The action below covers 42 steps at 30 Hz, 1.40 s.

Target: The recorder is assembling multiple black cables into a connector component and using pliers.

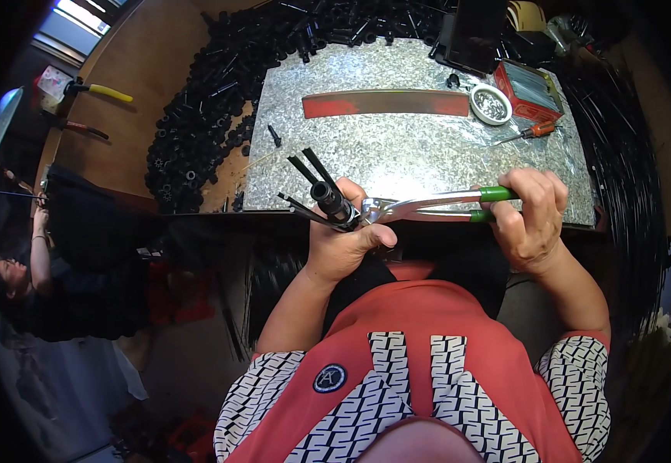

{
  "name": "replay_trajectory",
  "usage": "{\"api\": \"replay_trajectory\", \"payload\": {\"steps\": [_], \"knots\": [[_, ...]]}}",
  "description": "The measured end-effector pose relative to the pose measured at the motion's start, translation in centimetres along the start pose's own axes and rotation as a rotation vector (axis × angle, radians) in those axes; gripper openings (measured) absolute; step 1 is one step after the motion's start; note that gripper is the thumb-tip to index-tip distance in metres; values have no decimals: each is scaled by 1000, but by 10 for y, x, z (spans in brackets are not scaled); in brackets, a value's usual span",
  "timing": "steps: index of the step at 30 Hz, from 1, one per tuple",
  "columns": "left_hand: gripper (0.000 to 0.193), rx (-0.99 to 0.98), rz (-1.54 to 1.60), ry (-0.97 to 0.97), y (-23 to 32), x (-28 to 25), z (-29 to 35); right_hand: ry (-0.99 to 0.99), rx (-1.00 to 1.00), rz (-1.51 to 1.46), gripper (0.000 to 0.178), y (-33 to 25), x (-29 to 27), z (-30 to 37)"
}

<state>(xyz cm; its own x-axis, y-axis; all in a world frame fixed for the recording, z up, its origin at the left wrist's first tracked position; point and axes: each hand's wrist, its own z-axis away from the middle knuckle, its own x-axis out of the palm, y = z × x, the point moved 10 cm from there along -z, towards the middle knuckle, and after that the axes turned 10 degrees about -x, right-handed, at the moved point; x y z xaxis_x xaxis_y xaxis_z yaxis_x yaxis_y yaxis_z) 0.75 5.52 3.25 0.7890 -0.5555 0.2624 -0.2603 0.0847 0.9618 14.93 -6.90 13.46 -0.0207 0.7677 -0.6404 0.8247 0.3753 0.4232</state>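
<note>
Just above the near edge of the grey speckled stone-look desk (413,166), the left hand (343,245) has its fingers closed around a black tubular fitting with thin black rods (334,202), which tilts up and away to the left. The right hand (532,220) wraps its fingers around the green grips of silver metal pliers (420,203); the pliers' head meets the lower part of the fitting near the left thumb, though what it bites on is hidden.

Farther back on the desk lie a long, flat red-and-dark bar (386,103), a round white bowl of small pieces (491,106), a red box (527,91) and an orange-handled screwdriver (538,130). A heap of black tubular parts (189,147) spreads along the left and far sides. At far left, another person (38,270) sits beside dark material.
</note>
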Motion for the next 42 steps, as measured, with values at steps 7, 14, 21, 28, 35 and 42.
{"api": "replay_trajectory", "payload": {"steps": [7,14,21,28,35,42], "knots": [[47,18,-61,20,4,-2,2,-4,-41,23,19,-3,-1,-5],[57,158,-17,-12,6,-11,10,-261,314,-661,42,9,23,11],[68,185,-19,-123,7,-7,15,-735,444,-1401,20,-22,54,39],[61,252,-155,-304,24,23,12,-1275,906,-2375,13,-88,59,97],[59,138,-71,-119,19,-3,6,-548,474,-1150,54,-9,42,33],[59,67,54,-378,7,9,-1,-935,1145,-2097,32,-60,58,73]]}}
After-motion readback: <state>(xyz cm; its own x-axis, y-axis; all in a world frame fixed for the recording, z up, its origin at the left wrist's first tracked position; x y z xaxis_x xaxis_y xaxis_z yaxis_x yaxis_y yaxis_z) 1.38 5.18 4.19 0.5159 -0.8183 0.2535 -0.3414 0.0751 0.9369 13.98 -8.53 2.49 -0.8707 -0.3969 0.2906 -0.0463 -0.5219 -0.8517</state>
